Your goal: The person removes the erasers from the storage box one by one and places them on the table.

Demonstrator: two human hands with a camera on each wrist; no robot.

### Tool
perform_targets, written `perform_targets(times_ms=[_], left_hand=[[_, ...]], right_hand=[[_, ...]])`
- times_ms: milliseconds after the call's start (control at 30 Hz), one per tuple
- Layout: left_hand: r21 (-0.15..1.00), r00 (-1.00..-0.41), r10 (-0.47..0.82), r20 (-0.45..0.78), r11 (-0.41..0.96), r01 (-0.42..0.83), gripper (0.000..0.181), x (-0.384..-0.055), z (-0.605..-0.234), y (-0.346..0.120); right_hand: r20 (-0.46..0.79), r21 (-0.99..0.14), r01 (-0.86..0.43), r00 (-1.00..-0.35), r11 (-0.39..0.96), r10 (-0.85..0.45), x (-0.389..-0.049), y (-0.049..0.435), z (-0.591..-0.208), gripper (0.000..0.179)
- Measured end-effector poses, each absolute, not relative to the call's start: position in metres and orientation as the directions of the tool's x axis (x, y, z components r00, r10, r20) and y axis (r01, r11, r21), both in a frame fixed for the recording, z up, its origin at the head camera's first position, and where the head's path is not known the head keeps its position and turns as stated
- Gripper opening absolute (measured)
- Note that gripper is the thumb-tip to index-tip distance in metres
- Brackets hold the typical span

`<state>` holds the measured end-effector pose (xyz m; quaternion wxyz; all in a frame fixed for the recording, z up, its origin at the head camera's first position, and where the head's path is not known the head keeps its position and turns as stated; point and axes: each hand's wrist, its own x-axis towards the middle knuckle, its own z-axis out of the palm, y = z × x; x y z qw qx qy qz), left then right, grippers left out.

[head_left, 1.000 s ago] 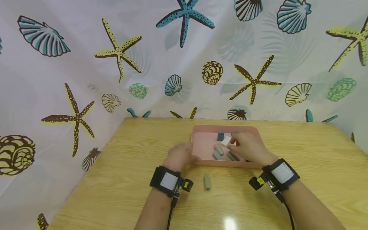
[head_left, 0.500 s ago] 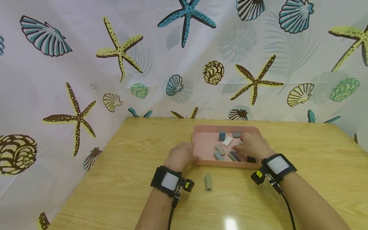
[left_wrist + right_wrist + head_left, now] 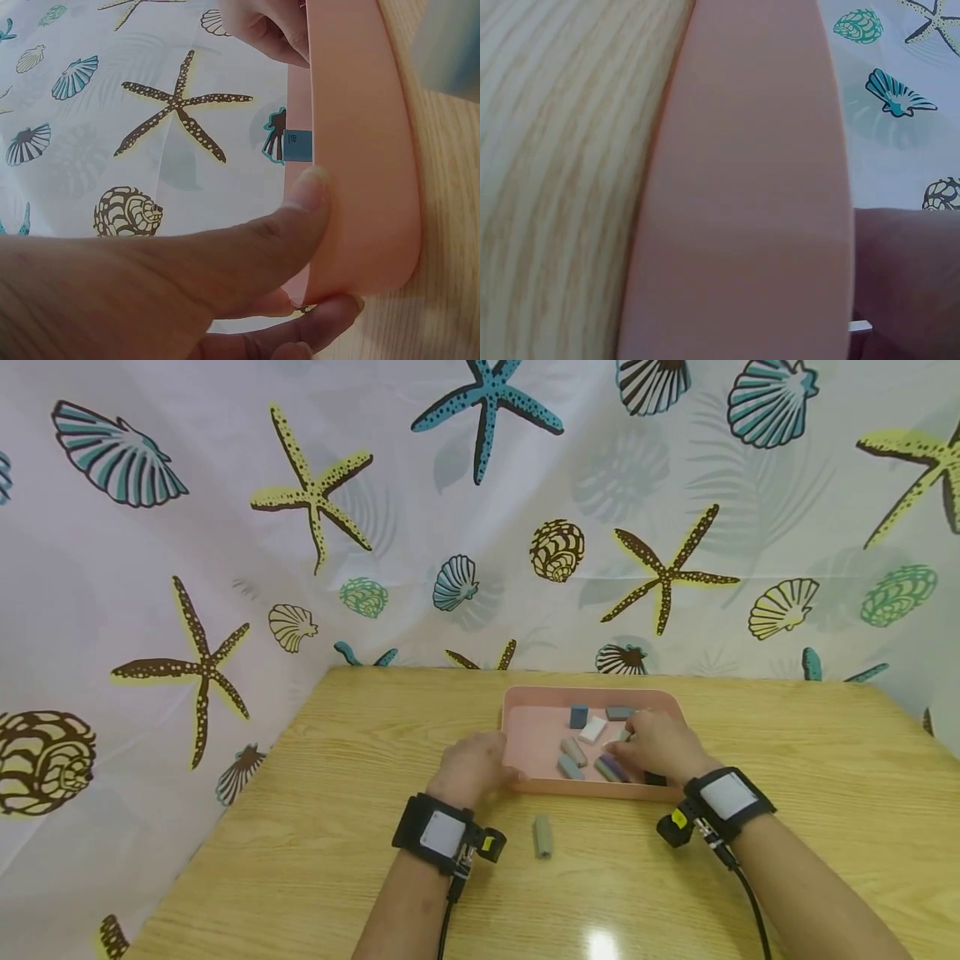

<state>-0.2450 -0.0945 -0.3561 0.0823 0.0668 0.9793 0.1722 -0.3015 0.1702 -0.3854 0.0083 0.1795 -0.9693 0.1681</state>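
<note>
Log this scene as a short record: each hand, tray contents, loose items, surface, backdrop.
Left hand: grips the left end of the pink tray
Right hand: inside the tray, fingertips at a small pale block; grip unclear
Tray contents: include a white block, dark blue block and light blue block
Loose item: green block, in front of the tray
Surface: wood-grain table
Backdrop: white cloth printed with shells and starfish

pink tray (image 3: 528,739), lying flat, small blocks (image 3: 593,729) scattered inside
</note>
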Motion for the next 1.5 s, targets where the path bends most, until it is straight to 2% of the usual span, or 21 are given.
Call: perform_targets(times_ms=[200,567,667,833,933,1067,1300,1500], left_hand=[[0.346,-0.978,0.154,-0.141,0.933,0.097,0.035,-0.245,-0.355,-0.095],[0.350,-0.977,0.160,-0.139,0.931,0.103,0.036,-0.246,-0.357,-0.093],[0.353,-0.977,0.162,-0.137,0.930,0.105,0.035,-0.245,-0.357,-0.093],[0.359,-0.977,0.161,-0.139,0.928,0.101,0.033,-0.245,-0.358,-0.094],[0.351,-0.977,0.162,-0.138,0.930,0.105,0.032,-0.246,-0.358,-0.094],[0.346,-0.976,0.165,-0.144,0.932,0.106,0.033,-0.246,-0.357,-0.093],[0.347,-0.976,0.159,-0.148,0.933,0.100,0.034,-0.246,-0.357,-0.093],[0.330,-0.976,0.173,-0.133,0.936,0.122,0.033,-0.245,-0.357,-0.093]], right_hand=[[0.120,-0.339,-0.371,-0.928,0.864,-0.352,-0.298,0.170,-0.381,0.034],[0.217,-0.331,-0.526,-0.850,0.784,-0.479,-0.279,0.163,-0.370,0.032],[0.253,-0.302,-0.568,-0.822,0.766,-0.510,-0.272,0.160,-0.367,0.030],[0.326,-0.182,-0.641,-0.755,0.745,-0.570,-0.257,0.153,-0.363,0.032],[0.302,-0.156,-0.645,-0.752,0.748,-0.586,-0.248,0.149,-0.361,0.033],[0.242,-0.175,-0.624,-0.777,0.761,-0.582,-0.235,0.145,-0.361,0.034],[0.243,-0.130,-0.667,-0.739,0.733,-0.629,-0.219,0.134,-0.363,0.039],[0.165,-0.136,-0.695,-0.719,0.706,-0.675,-0.206,0.126,-0.364,0.040]])
